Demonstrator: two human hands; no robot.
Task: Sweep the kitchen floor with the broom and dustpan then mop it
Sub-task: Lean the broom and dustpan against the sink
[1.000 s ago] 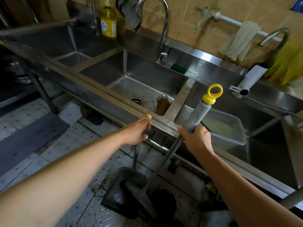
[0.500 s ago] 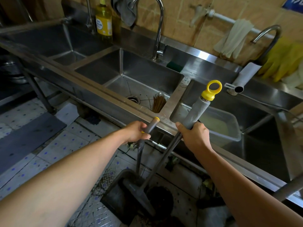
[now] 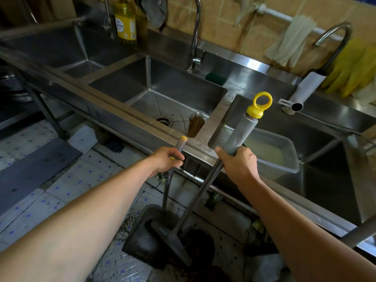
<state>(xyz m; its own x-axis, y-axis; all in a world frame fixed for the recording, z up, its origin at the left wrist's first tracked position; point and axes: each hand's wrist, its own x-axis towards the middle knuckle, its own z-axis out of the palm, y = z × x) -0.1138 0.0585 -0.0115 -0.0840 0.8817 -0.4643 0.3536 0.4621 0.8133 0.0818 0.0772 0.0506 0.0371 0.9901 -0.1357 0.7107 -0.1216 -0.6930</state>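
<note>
My right hand [image 3: 239, 161] grips the grey padded top of the broom handle [image 3: 241, 131], which ends in a yellow ring cap. The broom's dark head [image 3: 173, 241] lies low over the floor, partly inside the dark dustpan [image 3: 142, 239]. My left hand [image 3: 167, 159] holds the dustpan's thin upright handle [image 3: 180, 144], whose yellow tip sticks out above my fingers. The dustpan sits on the tiled floor [image 3: 71, 184] just in front of the sink unit. A dark patch of dirt [image 3: 200, 241] lies to the right of the broom head.
A long steel sink unit [image 3: 142, 127] with three basins runs across in front of me, on legs. A plastic tub [image 3: 272, 151] sits in the right basin. Yellow soap bottle [image 3: 125, 21], taps, cloths and yellow gloves [image 3: 354, 68] line the back. A dark mat [image 3: 34, 169] lies on the left floor.
My left hand has slid down the dustpan handle, so more of its yellow-tipped end shows above my fingers. The broom head has moved further into the dustpan. The view has drifted slightly.
</note>
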